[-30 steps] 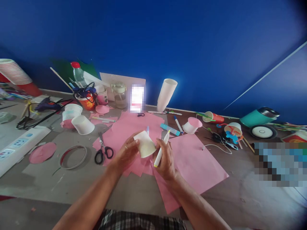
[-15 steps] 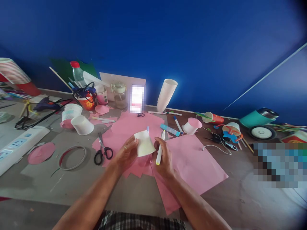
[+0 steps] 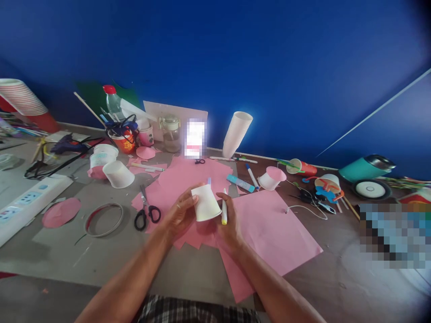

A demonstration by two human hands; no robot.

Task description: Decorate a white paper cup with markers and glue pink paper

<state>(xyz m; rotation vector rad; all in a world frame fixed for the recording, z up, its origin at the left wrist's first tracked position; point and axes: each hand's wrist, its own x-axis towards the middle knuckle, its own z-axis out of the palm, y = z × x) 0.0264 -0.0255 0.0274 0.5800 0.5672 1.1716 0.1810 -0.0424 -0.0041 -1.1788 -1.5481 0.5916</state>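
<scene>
A white paper cup (image 3: 204, 203) is held upside down and tilted between both hands, above the pink paper sheets (image 3: 269, 229). My left hand (image 3: 180, 215) grips the cup's left side. My right hand (image 3: 228, 224) touches the cup's right side and holds a white marker (image 3: 224, 207) with a yellow end pointing down. Black-handled scissors (image 3: 147, 211) lie just left of my left hand.
A stack of white cups (image 3: 237, 133) leans at the blue wall. Another white cup (image 3: 118, 174) lies on its side at the left, near a metal ring (image 3: 103, 219) and a power strip (image 3: 28, 201). Markers, a pink-topped cup (image 3: 272, 178), a teal flask (image 3: 365, 167) sit at the right.
The marker in my right hand has swung from slanted with its tip up to nearly upright beside the cup. The cup has stayed between both hands, shifting slightly.
</scene>
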